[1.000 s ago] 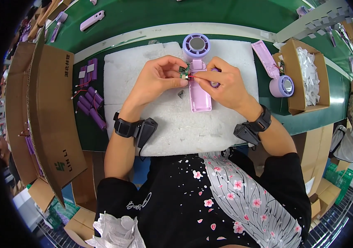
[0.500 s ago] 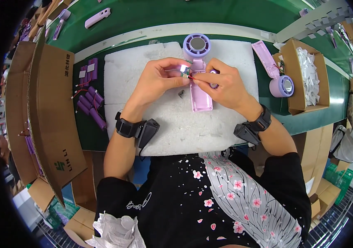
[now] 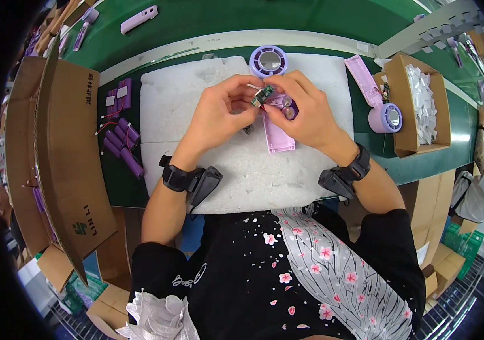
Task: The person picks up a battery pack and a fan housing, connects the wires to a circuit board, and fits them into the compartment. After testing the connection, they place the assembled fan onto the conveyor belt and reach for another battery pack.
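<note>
A small green circuit board [image 3: 263, 95] is held up at a slant between my two hands, above the foam pad. My left hand [image 3: 219, 116] pinches its left side between thumb and fingers. My right hand [image 3: 310, 113] curls round a purple battery pack [image 3: 290, 111], with its round ends showing, and its fingertips touch the board's right side. Beneath the hands lies an open pink handle shell [image 3: 280, 137], partly hidden. The lilac fan head [image 3: 268, 60] rests just beyond. A short red wire shows under the board.
White foam padding [image 3: 219, 184] covers the green bench. Purple battery packs [image 3: 122, 139] with wires lie at left beside a tall cardboard box [image 3: 75, 164]. On the right are another opened pink fan [image 3: 385, 117] and a carton of white pieces [image 3: 399, 122]. A co-worker [image 3: 482, 190] stands far right.
The circuit board has turned and tilted, now showing its green components. My right hand has moved up and left, bringing its fingertips to the board. The pink shell has shifted slightly right.
</note>
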{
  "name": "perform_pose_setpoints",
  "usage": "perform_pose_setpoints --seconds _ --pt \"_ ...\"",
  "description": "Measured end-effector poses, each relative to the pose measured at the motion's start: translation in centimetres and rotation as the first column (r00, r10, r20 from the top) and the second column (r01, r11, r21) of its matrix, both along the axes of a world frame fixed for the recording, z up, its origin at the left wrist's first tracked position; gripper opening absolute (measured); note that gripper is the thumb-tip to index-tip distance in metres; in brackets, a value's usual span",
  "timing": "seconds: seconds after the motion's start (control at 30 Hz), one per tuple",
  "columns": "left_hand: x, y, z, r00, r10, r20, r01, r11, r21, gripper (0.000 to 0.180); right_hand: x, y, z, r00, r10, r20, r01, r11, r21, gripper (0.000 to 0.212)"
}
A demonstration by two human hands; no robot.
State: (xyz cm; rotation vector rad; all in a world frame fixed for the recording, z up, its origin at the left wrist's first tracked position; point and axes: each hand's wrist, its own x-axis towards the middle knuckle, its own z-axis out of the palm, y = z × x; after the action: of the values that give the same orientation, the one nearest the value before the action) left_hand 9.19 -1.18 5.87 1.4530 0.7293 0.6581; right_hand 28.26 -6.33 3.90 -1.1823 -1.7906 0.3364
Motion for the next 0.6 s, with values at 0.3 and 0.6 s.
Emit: perform_pose_setpoints --seconds 0.3,0.6 --pt "-0.5 -0.2 -1.4 0.996 0.073 -0.048 -0.066 0.988 0.137 0.032 -0.3 0.0 -0.7 1.0 -0.014 0.024 0.014 1.0 0.018 0.035" --pt "-1.3 -0.5 -1.2 0.982 0.082 -0.168 -0.044 0.975 0.218 0.025 -1.1 -0.2 -1.1 1.0 -0.014 -0.001 0.014 0.999 0.044 0.036"
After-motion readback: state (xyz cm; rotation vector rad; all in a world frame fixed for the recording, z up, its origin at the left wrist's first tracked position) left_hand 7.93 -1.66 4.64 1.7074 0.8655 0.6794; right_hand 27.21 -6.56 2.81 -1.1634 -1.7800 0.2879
